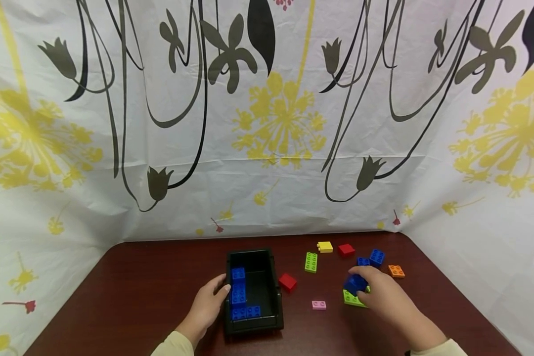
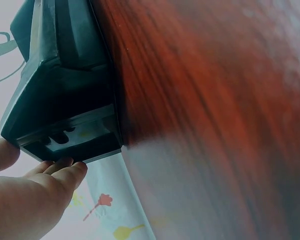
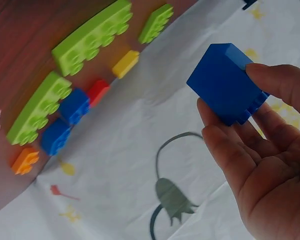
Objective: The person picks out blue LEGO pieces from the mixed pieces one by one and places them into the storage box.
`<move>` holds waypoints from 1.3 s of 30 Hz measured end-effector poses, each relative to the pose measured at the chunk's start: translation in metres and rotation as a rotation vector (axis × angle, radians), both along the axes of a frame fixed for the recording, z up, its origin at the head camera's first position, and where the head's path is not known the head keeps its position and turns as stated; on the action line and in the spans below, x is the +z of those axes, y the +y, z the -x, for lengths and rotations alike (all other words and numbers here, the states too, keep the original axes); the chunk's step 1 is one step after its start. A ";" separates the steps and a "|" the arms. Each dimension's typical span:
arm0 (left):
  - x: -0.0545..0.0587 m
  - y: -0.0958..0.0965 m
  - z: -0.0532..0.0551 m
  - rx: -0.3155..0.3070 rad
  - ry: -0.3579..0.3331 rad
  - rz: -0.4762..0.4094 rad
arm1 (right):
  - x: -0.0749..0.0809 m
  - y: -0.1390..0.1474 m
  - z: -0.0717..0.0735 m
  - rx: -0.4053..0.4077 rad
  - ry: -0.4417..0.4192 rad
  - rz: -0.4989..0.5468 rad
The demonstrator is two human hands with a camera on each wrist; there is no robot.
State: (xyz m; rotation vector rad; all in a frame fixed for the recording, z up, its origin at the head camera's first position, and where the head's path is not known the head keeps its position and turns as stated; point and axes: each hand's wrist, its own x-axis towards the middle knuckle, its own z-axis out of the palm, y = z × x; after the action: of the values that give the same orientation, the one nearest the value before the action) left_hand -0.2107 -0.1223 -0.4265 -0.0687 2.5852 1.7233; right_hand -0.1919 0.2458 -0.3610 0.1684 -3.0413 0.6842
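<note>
A black plastic bin (image 1: 276, 296) stands on the table with several blue toy bricks (image 1: 238, 292) along its left and near sides. My left hand (image 1: 207, 304) holds the bin's left side, the thumb at the rim; in the left wrist view the fingers (image 2: 70, 175) touch its outer wall. My right hand (image 1: 384, 291) pinches a blue brick (image 3: 222, 82) between thumb and fingers, its studs toward the palm side. Below that hand lies a lime green brick (image 1: 353, 298), partly hidden. Just beyond are two more blue bricks (image 1: 377, 257).
Between bin and right hand lie a red brick (image 1: 288, 282) and a pink brick (image 1: 319, 305). Farther back are a green brick (image 1: 311, 262), a yellow brick (image 1: 325, 246) and another red brick (image 1: 346, 249). An orange brick (image 1: 396, 271) lies at right. Patterned sheeting (image 1: 285, 207) surrounds the table.
</note>
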 end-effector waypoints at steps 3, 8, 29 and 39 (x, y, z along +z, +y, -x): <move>0.001 0.000 0.000 -0.008 -0.001 0.008 | 0.002 -0.009 -0.003 0.025 0.027 0.023; 0.003 0.000 0.000 -0.007 0.004 0.020 | 0.004 -0.022 -0.005 0.065 0.053 0.057; 0.001 0.000 0.000 -0.004 -0.019 -0.001 | 0.001 -0.061 -0.009 0.270 0.150 0.097; 0.002 0.001 -0.001 -0.012 -0.012 0.001 | 0.001 -0.079 -0.010 0.350 0.175 0.143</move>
State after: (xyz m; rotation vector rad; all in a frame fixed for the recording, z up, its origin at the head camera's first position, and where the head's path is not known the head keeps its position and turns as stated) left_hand -0.2101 -0.1210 -0.4243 -0.0632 2.5732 1.7120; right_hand -0.1818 0.1673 -0.3604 0.7273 -2.8067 0.8499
